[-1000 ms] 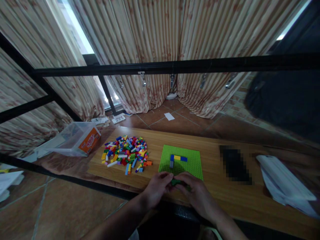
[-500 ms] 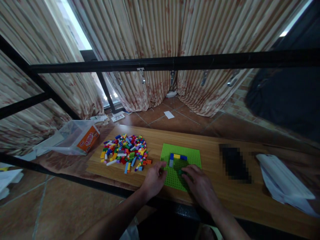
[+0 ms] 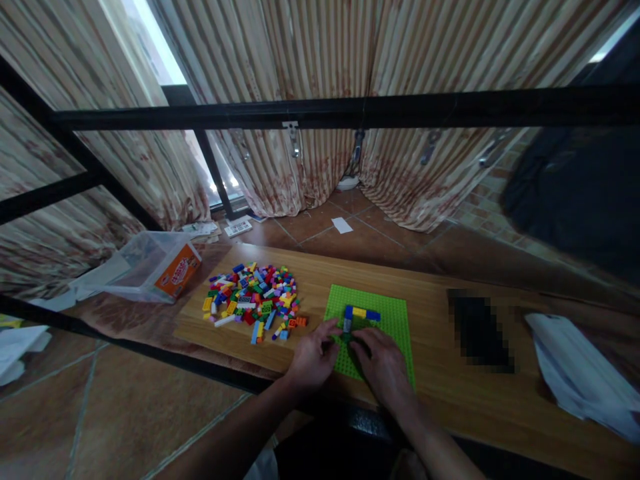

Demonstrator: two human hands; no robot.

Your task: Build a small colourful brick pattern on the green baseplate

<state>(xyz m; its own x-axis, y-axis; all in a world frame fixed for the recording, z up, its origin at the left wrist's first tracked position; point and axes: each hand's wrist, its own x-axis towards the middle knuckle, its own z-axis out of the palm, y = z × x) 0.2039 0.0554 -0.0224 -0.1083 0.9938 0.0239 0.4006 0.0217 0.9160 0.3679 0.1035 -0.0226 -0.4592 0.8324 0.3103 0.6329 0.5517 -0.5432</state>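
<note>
A green baseplate (image 3: 395, 340) lies on the wooden board, partly covered by my hands. On it, blue and yellow bricks (image 3: 361, 313) form a short row, with a grey-blue brick (image 3: 347, 325) running toward me from its left end. My right hand (image 3: 383, 360) pinches a small dark green brick (image 3: 345, 337) at the near end of that grey-blue brick. Whether the green brick is pressed down, I cannot tell. My left hand (image 3: 313, 357) is at the plate's left edge, thumb and index finger apart, with the fingertips close beside the green brick.
Loose mixed bricks (image 3: 255, 297) are heaped on the left of the wooden board (image 3: 310, 267). Beyond them stands a clear plastic box (image 3: 145, 270) with an orange label. To the right are a pixelated dark object (image 3: 480, 330) and a white packet (image 3: 575, 363). A black rail (image 3: 320, 113) crosses behind.
My right hand has moved left with the green brick, bringing it to the grey-blue brick. My left fingertips have come in closer to it. The view has shifted slightly.
</note>
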